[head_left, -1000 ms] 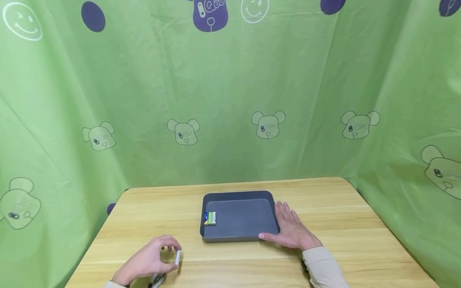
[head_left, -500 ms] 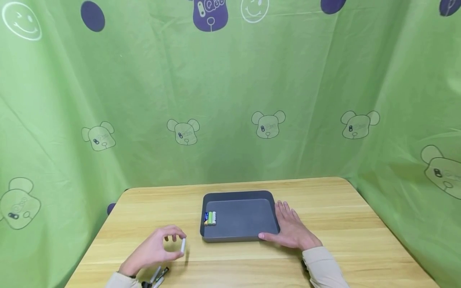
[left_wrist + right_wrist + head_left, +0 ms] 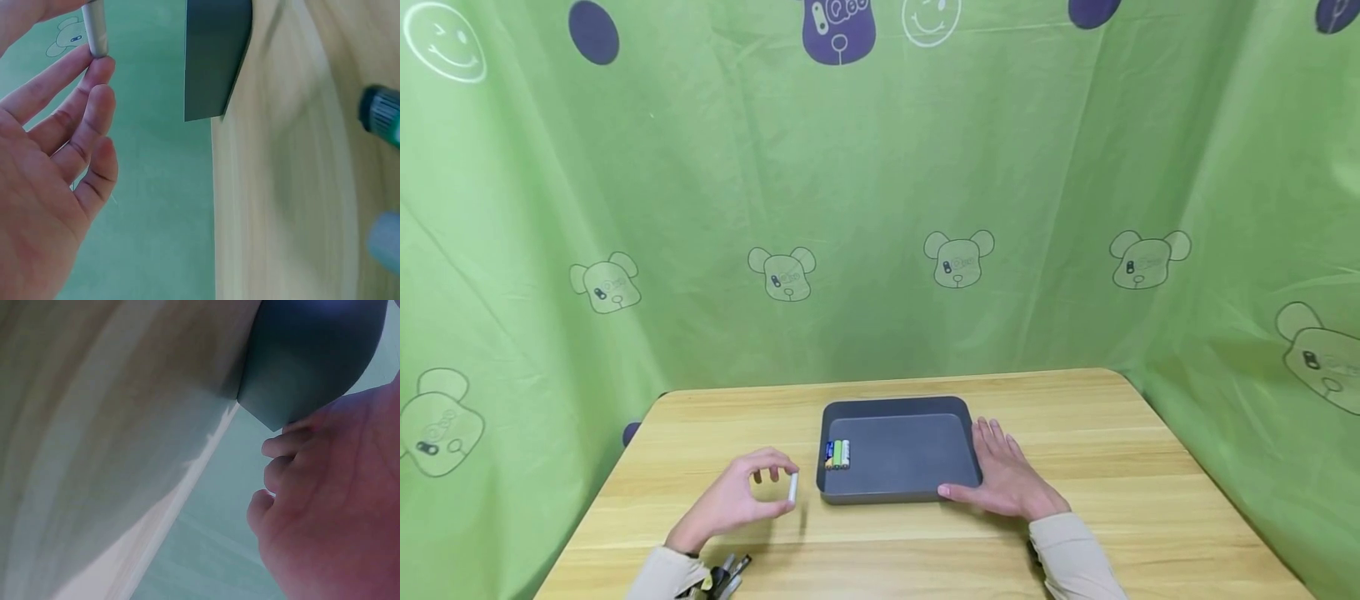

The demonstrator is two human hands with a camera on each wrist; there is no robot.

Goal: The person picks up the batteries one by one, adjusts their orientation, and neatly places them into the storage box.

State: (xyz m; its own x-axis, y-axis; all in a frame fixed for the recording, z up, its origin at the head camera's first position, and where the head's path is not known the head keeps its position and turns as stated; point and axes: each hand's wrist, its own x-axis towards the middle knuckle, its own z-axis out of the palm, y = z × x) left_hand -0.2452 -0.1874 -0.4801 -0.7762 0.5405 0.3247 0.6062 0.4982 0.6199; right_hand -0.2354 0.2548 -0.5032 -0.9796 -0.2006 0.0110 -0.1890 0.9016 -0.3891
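Note:
My left hand (image 3: 735, 500) pinches a slim white battery (image 3: 793, 488) upright between thumb and fingertips, above the table just left of the tray. In the left wrist view the battery (image 3: 95, 30) is a plain pale cylinder, cut off by the top edge. The dark grey rectangular tray (image 3: 906, 458) lies in the middle of the table. Three batteries (image 3: 838, 455), blue, green and white, lie side by side along its left inner wall. My right hand (image 3: 1006, 482) rests against the tray's right side, fingers straight and thumb at the front corner.
Several loose cylinders (image 3: 730, 575), black and grey, lie by the left sleeve at the table's near edge, partly hidden. One shows as a blurred black-and-green cylinder (image 3: 382, 115) in the left wrist view. A green curtain (image 3: 880, 325) hangs behind the wooden table (image 3: 880, 554).
The left hand has moved right and away from the body, bringing the white battery closer to the tray. More of the loose cylinders shows behind it. The right hand and tray stay put.

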